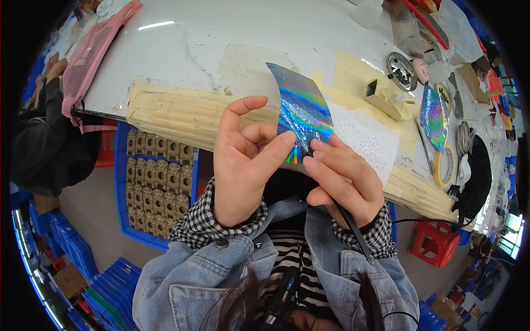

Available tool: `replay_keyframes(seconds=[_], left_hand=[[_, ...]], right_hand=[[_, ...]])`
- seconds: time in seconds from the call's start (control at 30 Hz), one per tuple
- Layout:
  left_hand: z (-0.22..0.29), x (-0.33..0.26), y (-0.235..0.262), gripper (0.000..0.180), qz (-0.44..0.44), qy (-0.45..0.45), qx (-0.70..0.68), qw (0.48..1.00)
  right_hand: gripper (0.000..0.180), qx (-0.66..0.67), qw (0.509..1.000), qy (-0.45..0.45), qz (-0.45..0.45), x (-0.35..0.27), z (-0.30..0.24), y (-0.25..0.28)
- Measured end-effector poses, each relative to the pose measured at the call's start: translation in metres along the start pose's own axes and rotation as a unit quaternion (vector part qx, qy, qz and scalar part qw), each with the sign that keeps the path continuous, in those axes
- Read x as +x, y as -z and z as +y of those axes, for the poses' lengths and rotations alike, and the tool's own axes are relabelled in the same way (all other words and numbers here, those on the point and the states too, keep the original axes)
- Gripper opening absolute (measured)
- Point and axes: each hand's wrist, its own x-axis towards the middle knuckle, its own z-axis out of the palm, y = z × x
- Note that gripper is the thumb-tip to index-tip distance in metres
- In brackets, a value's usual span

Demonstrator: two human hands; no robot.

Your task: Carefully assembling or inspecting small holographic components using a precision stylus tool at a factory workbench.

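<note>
My left hand [245, 157] pinches a shiny blue holographic sheet [309, 102] with its thumb near the sheet's lower edge. The index finger is curled up, apart from the sheet. Opposite it, my right hand [348, 179] is closed around dark, slim tweezers [353, 231], whose back end lies over the right cuff. Their tips meet the lower part of the sheet between both hands' fingertips. Anything small at the tips is too fine to make out.
White paper with tiny dark specks [364, 140] lies right of the sheet. Farther right are a cream box [383, 99], a round metal dish [401, 71], another holographic sheet [435, 118] and a tape roll [443, 165]. A blue crate [118, 187] of brownish parts stands lower left.
</note>
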Motion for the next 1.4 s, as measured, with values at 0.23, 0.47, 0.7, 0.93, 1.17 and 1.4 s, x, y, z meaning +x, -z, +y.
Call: replay_keyframes(seconds=[0.23, 0.47, 0.7, 0.93, 1.17, 1.4], left_hand=[[-0.001, 0.000, 0.001, 0.053, 0.007, 0.001, 0.017, 1.000], [-0.001, 0.001, -0.001, 0.052, 0.012, -0.003, 0.012, 1.000], [0.000, 0.000, -0.001, 0.051, 0.011, -0.001, 0.013, 1.000], [0.000, 0.000, 0.000, 0.051, 0.009, 0.008, 0.012, 1.000], [0.002, 0.004, 0.001, 0.054, 0.032, 0.011, 0.021, 0.999], [0.000, 0.004, 0.003, 0.057, 0.028, 0.017, 0.025, 0.999]], right_hand=[[0.038, -0.012, 1.000, -0.009, -0.012, 0.002, -0.003, 0.002], [0.039, -0.009, 1.000, -0.015, -0.013, 0.003, -0.003, 0.001], [0.039, -0.006, 1.000, -0.001, -0.005, 0.001, -0.001, 0.001], [0.039, -0.007, 1.000, -0.006, -0.005, 0.001, -0.002, 0.002], [0.041, -0.021, 0.999, -0.022, 0.016, -0.001, -0.003, 0.013], [0.039, -0.038, 0.999, -0.016, 0.018, 0.003, -0.002, 0.005]])
